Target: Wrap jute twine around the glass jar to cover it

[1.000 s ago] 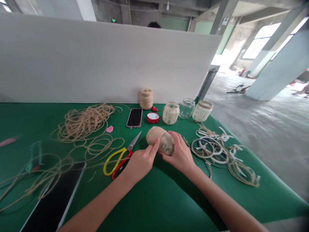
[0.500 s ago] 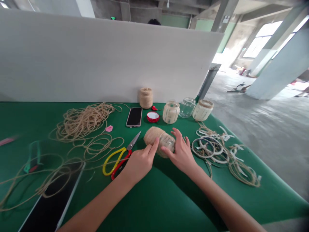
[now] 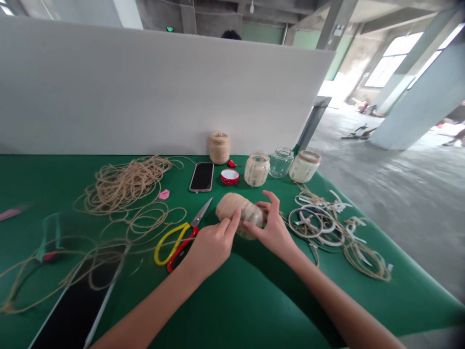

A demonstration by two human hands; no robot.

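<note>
A glass jar (image 3: 250, 218) lies on its side just above the green tabletop, its left part wound with jute twine (image 3: 232, 204) and its right part bare. My right hand (image 3: 273, 228) grips the bare end between thumb and fingers, with the index finger raised. Against the jar's near side my left hand (image 3: 214, 242) presses an extended index finger, its other fingers curled on the twine strand. That strand (image 3: 152, 249) trails left from my left hand, passing over the scissors (image 3: 189, 232), which have one yellow and one red handle.
Loose twine (image 3: 127, 184) is heaped on the left. A large dark tablet (image 3: 80, 295) lies under strands, near a phone (image 3: 202, 177). Behind stand a wrapped jar (image 3: 219, 149), red tape roll (image 3: 230, 177) and more jars (image 3: 257, 169). Cord loops (image 3: 319, 228) lie right, below a white partition (image 3: 163, 92).
My right hand has shifted its fingers around the jar's bare end, the index finger now bent upward. The jar has turned slightly. Loose strands at the left have moved.
</note>
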